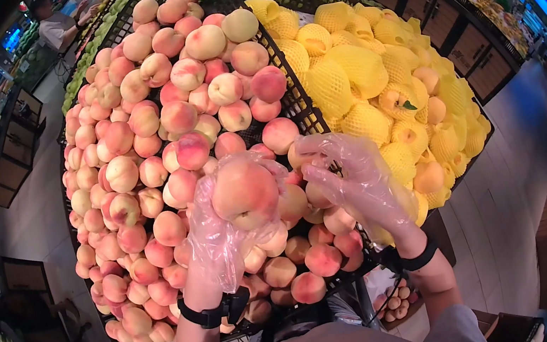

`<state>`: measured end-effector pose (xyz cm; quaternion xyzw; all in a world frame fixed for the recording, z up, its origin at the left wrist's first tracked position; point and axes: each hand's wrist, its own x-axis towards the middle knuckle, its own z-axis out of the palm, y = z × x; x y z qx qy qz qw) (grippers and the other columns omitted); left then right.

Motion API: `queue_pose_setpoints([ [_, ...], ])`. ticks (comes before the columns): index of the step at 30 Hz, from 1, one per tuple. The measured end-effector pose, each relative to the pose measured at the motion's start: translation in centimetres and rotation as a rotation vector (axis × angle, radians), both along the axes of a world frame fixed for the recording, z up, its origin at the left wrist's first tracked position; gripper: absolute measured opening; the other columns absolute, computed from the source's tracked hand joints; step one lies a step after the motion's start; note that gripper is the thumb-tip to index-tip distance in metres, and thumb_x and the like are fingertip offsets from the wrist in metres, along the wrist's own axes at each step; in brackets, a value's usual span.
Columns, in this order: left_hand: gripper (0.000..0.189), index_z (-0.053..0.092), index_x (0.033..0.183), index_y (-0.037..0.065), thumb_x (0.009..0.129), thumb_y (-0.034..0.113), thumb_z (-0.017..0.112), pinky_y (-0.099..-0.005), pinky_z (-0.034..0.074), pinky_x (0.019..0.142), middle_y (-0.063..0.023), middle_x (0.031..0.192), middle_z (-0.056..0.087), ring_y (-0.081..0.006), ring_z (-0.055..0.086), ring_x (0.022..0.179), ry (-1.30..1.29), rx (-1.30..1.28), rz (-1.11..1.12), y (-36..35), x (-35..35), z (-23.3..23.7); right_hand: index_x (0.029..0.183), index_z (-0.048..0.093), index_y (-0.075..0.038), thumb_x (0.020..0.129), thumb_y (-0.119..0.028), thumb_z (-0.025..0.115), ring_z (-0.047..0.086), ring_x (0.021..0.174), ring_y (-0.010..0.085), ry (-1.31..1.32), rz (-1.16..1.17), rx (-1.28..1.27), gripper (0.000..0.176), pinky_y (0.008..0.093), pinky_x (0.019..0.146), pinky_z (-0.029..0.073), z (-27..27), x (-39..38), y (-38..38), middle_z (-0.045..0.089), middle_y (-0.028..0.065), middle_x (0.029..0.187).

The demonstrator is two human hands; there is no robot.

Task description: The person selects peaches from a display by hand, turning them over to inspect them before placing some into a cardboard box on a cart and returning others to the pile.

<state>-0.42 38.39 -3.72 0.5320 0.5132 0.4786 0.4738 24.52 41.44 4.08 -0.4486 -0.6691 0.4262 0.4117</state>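
My left hand, in a clear plastic glove, is closed around a large peach and holds it above the heap. The held peach is pale pink-orange with a darker flush. To its right my right hand, gloved the same way, hovers over the heap's right edge with its fingers curved and apart. Its fingertips are close beside another peach, near the black crate divider. Loose peaches in pink, cream and red lie piled beneath and around both hands.
Right of the divider are fruits in yellow foam nets, several showing bare orange skin. Green fruit lies at the far left, near a person. Wooden display stands line the aisle. More peaches sit low near my body.
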Motion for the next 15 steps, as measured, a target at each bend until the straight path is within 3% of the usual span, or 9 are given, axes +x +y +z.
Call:
queue_pose_setpoints([
  [3,0.095,0.029,0.15,0.005,0.075,0.014,0.085,-0.0343,0.047,0.102,-0.0112,0.134,0.053,-0.0229,0.055,0.12,-0.222,-0.161,-0.074,-1.2,-0.3,-0.1,0.122,0.065,-0.004,0.093,-0.012,0.069,0.061,0.093,0.0113,0.293,0.069,-0.368,0.03,0.0277,0.081,0.052,0.6,-0.1,-1.9,0.068,0.0043,0.101],
  [10,0.093,0.034,0.147,0.006,0.072,0.013,0.087,-0.0349,0.046,0.103,-0.01,0.134,0.053,-0.0224,0.054,0.122,-0.452,-0.428,-0.2,-5.4,-2.0,0.2,0.121,0.066,-0.005,0.095,-0.015,0.068,0.061,0.082,0.0099,0.122,0.056,-0.119,0.028,0.027,0.075,0.052,1.1,0.5,-5.1,0.067,0.002,0.096],
  [13,0.092,0.036,0.146,0.007,0.071,0.013,0.088,-0.0352,0.046,0.103,-0.0095,0.134,0.053,-0.0222,0.054,0.122,-0.469,-0.453,-0.227,-6.4,-2.6,0.7,0.119,0.066,0.0,0.095,-0.01,0.068,0.065,0.095,0.0106,0.146,-0.006,-0.417,0.026,0.0254,0.082,0.053,0.9,2.2,-7.3,0.068,0.006,0.108],
  [15,0.091,0.038,0.145,0.007,0.07,0.013,0.089,-0.0354,0.046,0.104,-0.0092,0.135,0.053,-0.0221,0.054,0.122,-0.478,-0.455,-0.238,-6.7,-2.9,0.9,0.119,0.066,0.001,0.096,-0.01,0.067,0.065,0.095,0.0105,0.12,-0.072,-0.533,0.026,0.0256,0.081,0.054,0.2,3.6,-9.5,0.069,0.0058,0.108],
])
